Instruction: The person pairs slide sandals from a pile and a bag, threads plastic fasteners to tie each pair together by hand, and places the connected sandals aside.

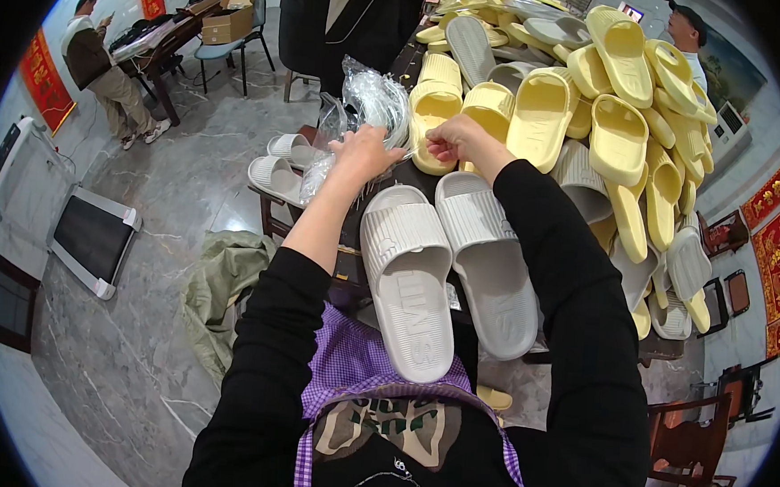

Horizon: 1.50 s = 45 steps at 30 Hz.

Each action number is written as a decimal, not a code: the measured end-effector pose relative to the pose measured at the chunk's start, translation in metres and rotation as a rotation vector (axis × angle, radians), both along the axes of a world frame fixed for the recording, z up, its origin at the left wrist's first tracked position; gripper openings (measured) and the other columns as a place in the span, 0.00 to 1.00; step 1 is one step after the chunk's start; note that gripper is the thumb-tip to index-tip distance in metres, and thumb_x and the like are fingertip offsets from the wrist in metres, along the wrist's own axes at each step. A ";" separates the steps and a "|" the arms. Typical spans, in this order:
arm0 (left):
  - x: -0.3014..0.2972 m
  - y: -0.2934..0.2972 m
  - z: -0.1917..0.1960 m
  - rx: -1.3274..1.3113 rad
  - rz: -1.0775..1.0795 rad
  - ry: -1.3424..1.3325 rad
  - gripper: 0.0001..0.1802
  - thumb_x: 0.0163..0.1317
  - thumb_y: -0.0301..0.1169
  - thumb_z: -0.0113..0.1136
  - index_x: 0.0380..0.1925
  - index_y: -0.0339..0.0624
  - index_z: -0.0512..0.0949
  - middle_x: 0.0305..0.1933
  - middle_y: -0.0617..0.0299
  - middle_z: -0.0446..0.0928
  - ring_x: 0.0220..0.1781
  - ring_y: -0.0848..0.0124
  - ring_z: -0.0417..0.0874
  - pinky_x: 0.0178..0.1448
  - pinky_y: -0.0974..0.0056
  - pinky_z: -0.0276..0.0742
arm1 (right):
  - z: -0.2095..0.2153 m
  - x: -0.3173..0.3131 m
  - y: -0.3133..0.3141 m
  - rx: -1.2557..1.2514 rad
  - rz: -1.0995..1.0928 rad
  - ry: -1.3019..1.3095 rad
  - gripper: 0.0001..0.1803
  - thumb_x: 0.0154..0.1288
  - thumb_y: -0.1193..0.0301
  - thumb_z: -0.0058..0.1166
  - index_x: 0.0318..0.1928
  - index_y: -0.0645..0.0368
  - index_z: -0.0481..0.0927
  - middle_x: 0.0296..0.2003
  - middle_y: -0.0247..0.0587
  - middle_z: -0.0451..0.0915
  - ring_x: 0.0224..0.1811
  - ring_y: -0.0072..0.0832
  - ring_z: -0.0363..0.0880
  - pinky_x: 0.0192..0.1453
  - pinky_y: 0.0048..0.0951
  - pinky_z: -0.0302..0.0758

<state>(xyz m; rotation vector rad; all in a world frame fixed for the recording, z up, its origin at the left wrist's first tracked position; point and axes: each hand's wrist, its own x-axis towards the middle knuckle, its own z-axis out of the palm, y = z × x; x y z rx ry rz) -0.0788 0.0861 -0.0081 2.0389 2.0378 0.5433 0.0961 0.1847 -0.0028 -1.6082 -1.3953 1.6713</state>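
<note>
Both hands up over the grey slide pair [447, 265] at the table's near edge, left hand [362, 153] gripping clear plastic bags [372, 100], right hand [450, 140] pinching one open, probably for bagging.

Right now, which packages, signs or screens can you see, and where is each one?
Clear plastic bags: crinkled bundle on the table, by the left hand.
Cardboard box: open, brown, on a chair at upper left.
Red banners: on the left wall.
Red panels: gold-patterned, far right.
Small screen: top right, lit.
</note>
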 end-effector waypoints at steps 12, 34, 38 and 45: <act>-0.003 -0.001 -0.011 0.117 0.022 -0.136 0.22 0.53 0.42 0.57 0.48 0.50 0.74 0.54 0.59 0.71 0.57 0.56 0.69 0.58 0.40 0.56 | 0.005 0.001 -0.005 0.005 -0.068 -0.044 0.06 0.60 0.73 0.52 0.28 0.62 0.75 0.20 0.36 0.75 0.16 0.24 0.73 0.17 0.23 0.71; 0.012 -0.005 -0.008 0.265 -0.002 -0.171 0.27 0.55 0.49 0.54 0.56 0.58 0.68 0.61 0.61 0.64 0.60 0.50 0.65 0.58 0.38 0.56 | 0.041 0.011 -0.047 0.079 -0.215 0.327 0.04 0.58 0.76 0.46 0.26 0.56 0.70 0.18 0.30 0.69 0.12 0.18 0.62 0.16 0.20 0.63; 0.014 -0.011 -0.006 0.111 -0.090 0.063 0.25 0.57 0.46 0.52 0.57 0.63 0.67 0.61 0.64 0.65 0.59 0.51 0.66 0.57 0.39 0.57 | 0.049 0.019 -0.037 0.145 -0.267 0.356 0.07 0.58 0.76 0.46 0.23 0.55 0.67 0.14 0.27 0.62 0.10 0.18 0.53 0.13 0.21 0.55; 0.005 -0.016 -0.015 0.068 -0.236 0.281 0.21 0.60 0.41 0.48 0.56 0.63 0.69 0.62 0.67 0.64 0.55 0.55 0.68 0.54 0.44 0.61 | 0.083 0.042 -0.025 0.485 -0.496 0.272 0.07 0.55 0.76 0.49 0.23 0.57 0.67 0.13 0.27 0.55 0.09 0.19 0.47 0.13 0.22 0.47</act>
